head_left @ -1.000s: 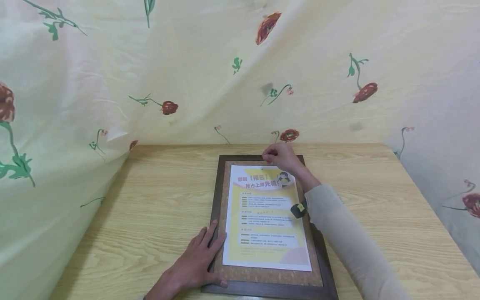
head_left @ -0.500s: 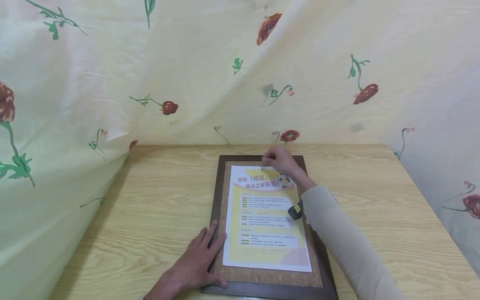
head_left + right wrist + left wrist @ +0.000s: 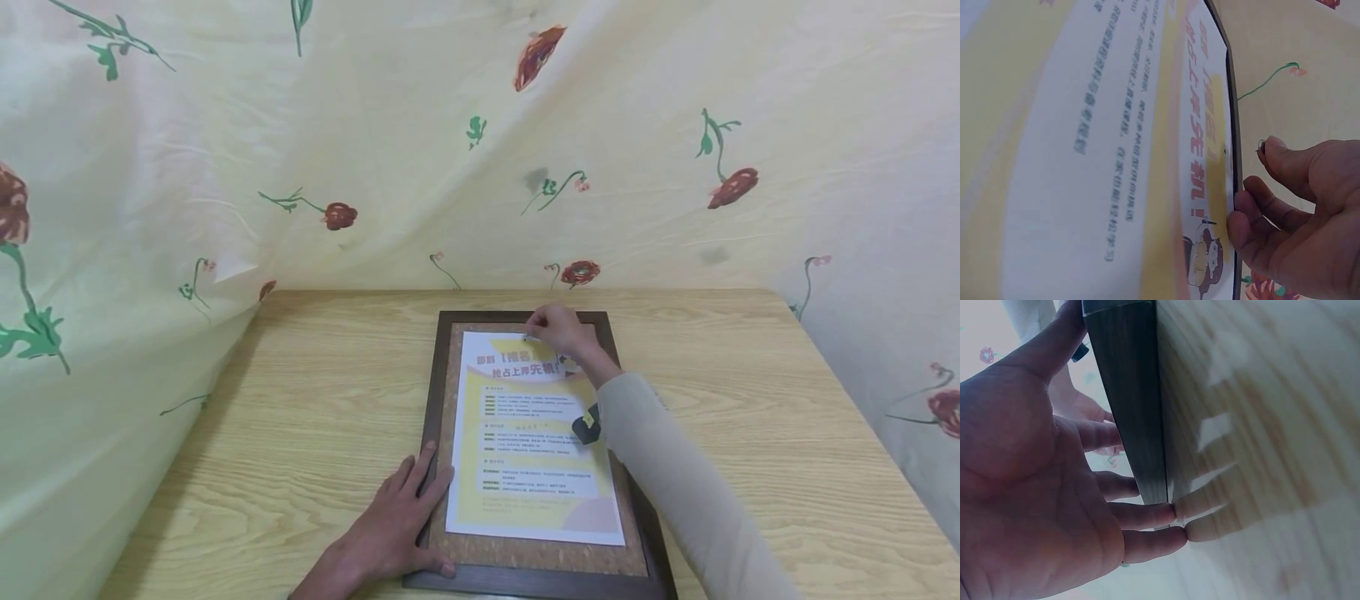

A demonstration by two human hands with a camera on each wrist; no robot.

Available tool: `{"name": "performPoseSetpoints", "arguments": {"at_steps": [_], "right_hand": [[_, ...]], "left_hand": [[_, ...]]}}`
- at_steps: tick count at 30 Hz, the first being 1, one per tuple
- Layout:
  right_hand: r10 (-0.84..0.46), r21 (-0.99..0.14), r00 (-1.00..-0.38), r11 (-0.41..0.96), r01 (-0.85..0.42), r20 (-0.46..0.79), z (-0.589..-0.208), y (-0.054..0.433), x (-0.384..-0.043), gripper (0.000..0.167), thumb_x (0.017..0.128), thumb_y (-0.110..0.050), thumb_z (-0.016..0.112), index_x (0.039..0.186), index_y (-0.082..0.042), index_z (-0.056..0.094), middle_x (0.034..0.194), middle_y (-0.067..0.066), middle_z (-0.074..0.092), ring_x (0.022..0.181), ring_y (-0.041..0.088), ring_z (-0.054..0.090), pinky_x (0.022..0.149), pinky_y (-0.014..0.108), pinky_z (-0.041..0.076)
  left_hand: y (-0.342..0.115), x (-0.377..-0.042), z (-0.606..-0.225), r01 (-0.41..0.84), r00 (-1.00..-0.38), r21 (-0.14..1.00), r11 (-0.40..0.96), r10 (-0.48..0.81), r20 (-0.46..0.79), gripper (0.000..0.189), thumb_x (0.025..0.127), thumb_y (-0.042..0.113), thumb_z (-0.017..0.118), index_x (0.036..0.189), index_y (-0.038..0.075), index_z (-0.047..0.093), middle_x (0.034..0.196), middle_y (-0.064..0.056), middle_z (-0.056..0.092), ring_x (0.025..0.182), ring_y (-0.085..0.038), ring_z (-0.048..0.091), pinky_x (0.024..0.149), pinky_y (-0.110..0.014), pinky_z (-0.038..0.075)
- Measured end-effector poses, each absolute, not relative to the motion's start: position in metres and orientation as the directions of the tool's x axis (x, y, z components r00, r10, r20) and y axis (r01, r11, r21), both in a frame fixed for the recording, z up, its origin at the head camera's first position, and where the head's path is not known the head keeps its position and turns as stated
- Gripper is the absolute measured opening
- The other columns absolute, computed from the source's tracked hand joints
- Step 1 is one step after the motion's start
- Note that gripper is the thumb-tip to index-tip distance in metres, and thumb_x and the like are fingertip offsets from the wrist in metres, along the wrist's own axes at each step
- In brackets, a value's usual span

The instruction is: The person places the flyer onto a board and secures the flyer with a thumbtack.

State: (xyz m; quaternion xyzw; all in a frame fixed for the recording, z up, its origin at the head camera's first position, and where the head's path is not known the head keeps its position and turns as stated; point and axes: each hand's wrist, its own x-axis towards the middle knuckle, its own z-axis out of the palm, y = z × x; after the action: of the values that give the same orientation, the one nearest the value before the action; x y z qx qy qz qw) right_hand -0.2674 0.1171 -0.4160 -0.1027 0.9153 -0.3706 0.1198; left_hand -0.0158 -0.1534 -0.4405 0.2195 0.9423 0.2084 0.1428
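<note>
A printed yellow and white poster [image 3: 536, 500] lies on a cork board [image 3: 468, 546] with a dark wooden frame [image 3: 540, 577]. Over the poster's top edge, my right hand [image 3: 562, 332] pinches a small shiny pushpin [image 3: 1261, 145] between thumb and forefinger. Just below the pinching fingers, a small dark dot [image 3: 1225, 151] marks the paper. My left hand [image 3: 386, 521] rests at the board's lower left corner, fingers extended along the frame's side and thumb at its front. In the left wrist view, the fingertips [image 3: 1179, 534] reach down to the tabletop beside the frame.
The board lies on a light wood-grain table [image 3: 315, 400]. A pale flowered cloth [image 3: 420, 150] hangs behind and along both sides. A black wrist camera [image 3: 587, 425] hangs below my right sleeve [image 3: 675, 467], over the poster's right side.
My right hand has come down slightly toward the poster's top edge, and its forearm has shifted a little to the left. My left hand and the board have stayed in place.
</note>
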Motion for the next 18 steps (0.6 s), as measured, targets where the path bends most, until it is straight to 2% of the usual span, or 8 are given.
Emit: {"name": "performPoseSetpoints", "arguments": {"at_steps": [18], "right_hand": [[-0.298, -0.66, -0.951, 0.732, -0.169, -0.087, -0.433, 0.113, -0.271, 0.014, 0.097, -0.007, 0.062, 0.098, 0.0, 0.074, 0.095, 0.013, 0.069, 0.081, 0.022, 0.06, 0.073, 0.032, 0.047]], "left_hand": [[-0.154, -0.017, -0.441, 0.337, -0.862, 0.468, 0.817, 0.468, -0.196, 0.119, 0.061, 0.07, 0.078, 0.153, 0.008, 0.035, 0.162, -0.023, 0.009, 0.139, -0.055, 0.021, 0.105, -0.067, 0.031]]}}
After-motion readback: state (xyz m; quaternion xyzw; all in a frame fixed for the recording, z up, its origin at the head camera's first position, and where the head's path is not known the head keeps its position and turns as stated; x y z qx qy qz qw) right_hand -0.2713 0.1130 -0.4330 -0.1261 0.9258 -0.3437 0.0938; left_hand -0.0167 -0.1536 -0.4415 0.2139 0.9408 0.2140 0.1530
